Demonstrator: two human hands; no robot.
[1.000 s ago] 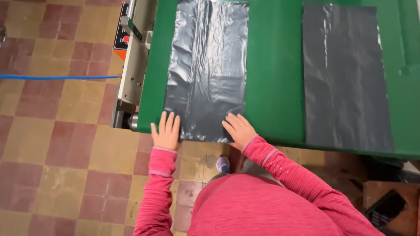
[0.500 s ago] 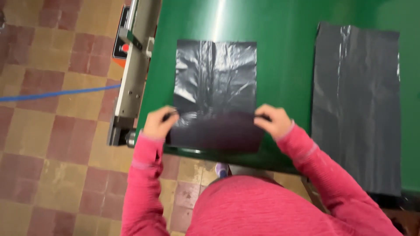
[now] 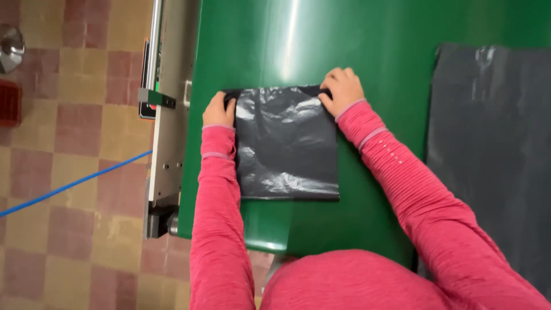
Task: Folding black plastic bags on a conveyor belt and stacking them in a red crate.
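Checkered floor tiles (image 3: 74, 143) border a green counter (image 3: 379, 74) where a folded black plastic bag (image 3: 287, 143) lies flat. Left hand (image 3: 219, 110) and right hand (image 3: 343, 89) pinch its far corners, fingers clamped on the plastic. One fold looks done; further folding seems left. Right of the bag lies another black sheet (image 3: 493, 161), unfolded, well apart.

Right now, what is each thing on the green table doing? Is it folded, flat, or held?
Folded black plastic bag: folded, lying flat on the table, far corners held.
Left hand: fingers gripping the bag's far left corner.
Right hand: fingers gripping the bag's far right corner.
Second black plastic bag: spread flat, untouched.
Green table: bare and shiny around both bags.
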